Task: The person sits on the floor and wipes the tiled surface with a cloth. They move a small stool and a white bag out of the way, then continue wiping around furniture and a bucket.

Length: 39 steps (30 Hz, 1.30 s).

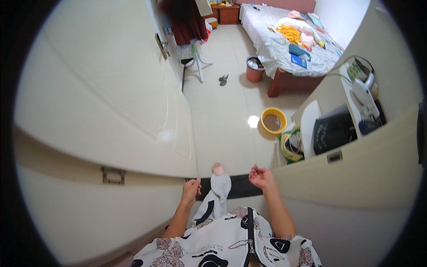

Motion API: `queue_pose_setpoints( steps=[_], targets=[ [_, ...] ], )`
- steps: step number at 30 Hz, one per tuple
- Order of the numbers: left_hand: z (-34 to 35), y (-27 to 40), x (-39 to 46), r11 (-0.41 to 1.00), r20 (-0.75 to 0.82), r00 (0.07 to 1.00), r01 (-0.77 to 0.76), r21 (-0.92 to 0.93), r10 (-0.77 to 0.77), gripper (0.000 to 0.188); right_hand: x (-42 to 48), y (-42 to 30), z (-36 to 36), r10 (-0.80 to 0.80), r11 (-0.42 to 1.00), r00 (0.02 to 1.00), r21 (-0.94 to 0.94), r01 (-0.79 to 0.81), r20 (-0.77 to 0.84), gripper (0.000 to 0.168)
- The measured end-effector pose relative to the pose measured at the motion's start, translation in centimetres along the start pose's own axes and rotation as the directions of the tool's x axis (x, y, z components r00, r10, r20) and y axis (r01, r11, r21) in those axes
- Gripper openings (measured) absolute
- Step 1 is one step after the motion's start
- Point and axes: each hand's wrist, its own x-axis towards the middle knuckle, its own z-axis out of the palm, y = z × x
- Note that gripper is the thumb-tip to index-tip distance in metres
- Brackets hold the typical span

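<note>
My left hand (pixel 191 191) is curled into a loose fist, with no object visible in it. It hovers beside the white door (pixel 143 126), over the dark threshold strip (pixel 245 186). My right hand (pixel 261 177) is turned palm up, its fingers half curled and slightly apart around nothing. Behind it stands the cream door frame (pixel 320 177) with a metal strike plate (pixel 334 157). Between my hands, one foot in a pink slipper (pixel 218 169) is past the strip on the tiled floor (pixel 222 133).
A yellow basin (pixel 273 109) of murky water sits right of centre, near a stuffed bag (pixel 291 150) and white shelving (pixel 348 90). Farther off are a waste bin (pixel 255 74), a small dark object (pixel 223 79), a cluttered bed (pixel 260 40) and hanging clothes (pixel 186 23).
</note>
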Motion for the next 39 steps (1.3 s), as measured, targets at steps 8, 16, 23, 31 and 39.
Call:
queue_pose_setpoints(
  steps=[8, 16, 23, 31, 39],
  targets=[
    [6.1, 14.0, 13.5, 0.999, 0.084, 0.996, -0.027, -0.029, 0.029, 0.033, 8.1, -8.0, 11.1, -0.131, 0.990, 0.985, -0.076, 0.123, -0.115, 0.023],
    [8.3, 24.1, 23.3, 0.996, 0.063, 0.997, -0.032, -0.080, 0.037, 0.034, 16.9, -12.3, 21.0, -0.079, 0.994, 0.977, -0.095, 0.061, -0.199, 0.022],
    [11.5, 27.5, 31.0, 0.992, -0.015, 1.000, -0.004, -0.127, 0.002, 0.033, 26.4, -18.4, 31.3, -0.024, 0.979, 0.966, -0.201, -0.029, -0.257, 0.024],
    [18.7, 33.5, 40.3, 0.978, -0.124, 0.992, -0.002, -0.209, -0.025, 0.032, 34.8, -28.8, 45.1, 0.048, 0.939, 0.989, -0.331, -0.091, -0.138, 0.023],
    [24.0, 39.2, 46.5, 0.969, -0.207, 0.976, 0.009, -0.248, -0.062, 0.032, 41.2, -35.9, 53.5, 0.054, 0.926, 0.983, -0.360, -0.114, -0.173, 0.024]
  ],
)
